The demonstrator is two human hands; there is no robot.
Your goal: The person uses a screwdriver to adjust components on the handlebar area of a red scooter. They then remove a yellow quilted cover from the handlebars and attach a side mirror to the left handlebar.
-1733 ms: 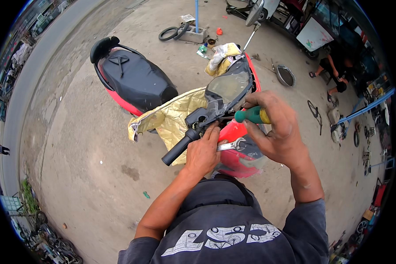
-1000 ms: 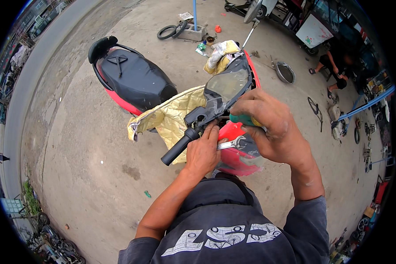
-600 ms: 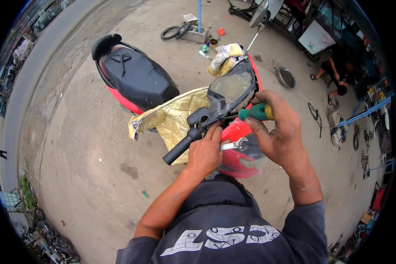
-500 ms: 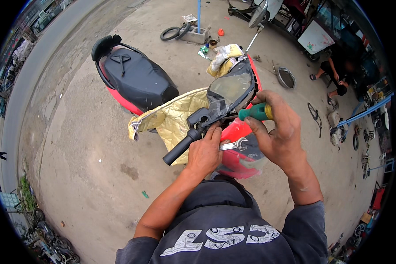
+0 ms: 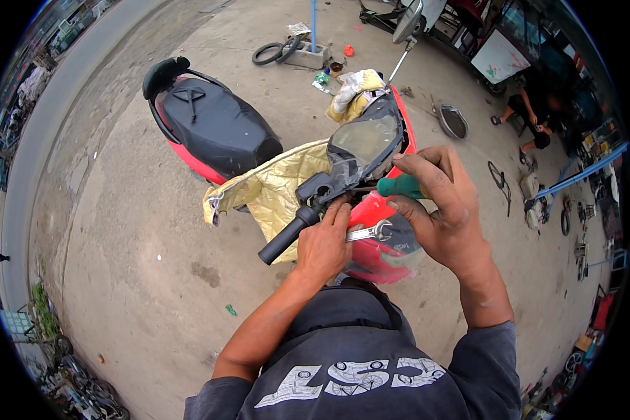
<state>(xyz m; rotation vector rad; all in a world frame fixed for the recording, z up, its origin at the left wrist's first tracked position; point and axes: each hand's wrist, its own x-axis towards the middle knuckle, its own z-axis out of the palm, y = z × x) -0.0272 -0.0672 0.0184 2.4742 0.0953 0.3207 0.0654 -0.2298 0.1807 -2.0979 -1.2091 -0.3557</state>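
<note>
In front of me stands a red scooter [image 5: 376, 210] with its handlebar turned toward me. My right hand [image 5: 455, 217] has its thumb and fingers round the green handle of a screwdriver [image 5: 401, 186], whose shaft reaches into the handlebar mount. A silver open-ended wrench [image 5: 371, 232] sticks out of my left hand [image 5: 322, 243], which is closed on it. The left fingertips press at the handlebar beside the black grip [image 5: 285, 236]; what they touch is hidden. Behind the bar hangs a yellow quilted cover [image 5: 276, 185], next to the dusty instrument panel [image 5: 366, 142].
The black seat [image 5: 220, 122] extends to the far left. A mirror [image 5: 407, 21] rises on a stalk at the far side. Beyond lie tyres [image 5: 267, 54], a concrete block [image 5: 306, 56] and a round basin [image 5: 454, 122]. Another person [image 5: 532, 115] sits at the right.
My right fingers have loosened and shifted on the screwdriver handle, with the index finger lifting away. The left hand and wrench have hardly moved.
</note>
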